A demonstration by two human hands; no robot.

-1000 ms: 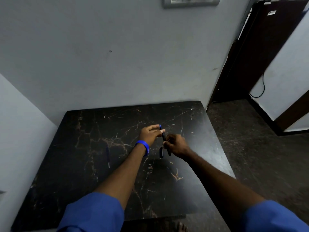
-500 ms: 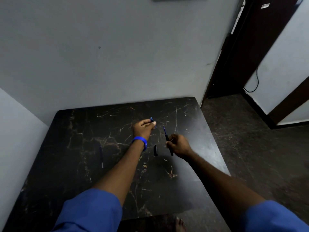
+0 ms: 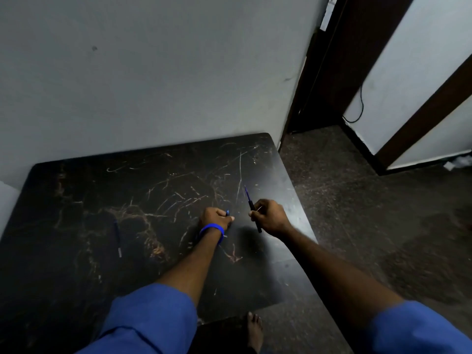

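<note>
My right hand (image 3: 269, 217) grips a dark pen body (image 3: 255, 215) whose thin blue refill (image 3: 247, 192) sticks out above the fingers. My left hand (image 3: 214, 218), with a blue band (image 3: 211, 229) on the wrist, is curled low over the black marble table (image 3: 76, 200) and pinches a small blue pen piece (image 3: 227, 213) between thumb and fingers. The two hands are a short gap apart. The dark pen part that lay between them earlier is hidden or not visible under my left hand.
Another dark pen (image 3: 118, 236) lies on the table to the left of my left arm. The table stands against a grey wall (image 3: 153, 72). To the right is dark floor (image 3: 370, 213), a dark door frame (image 3: 332, 72) and my bare foot (image 3: 255, 330) below the table's front edge.
The blue piece has come off the pen and stays in my left hand, baring the refill. My left hand has dropped toward the table; the camera has tilted down and left.
</note>
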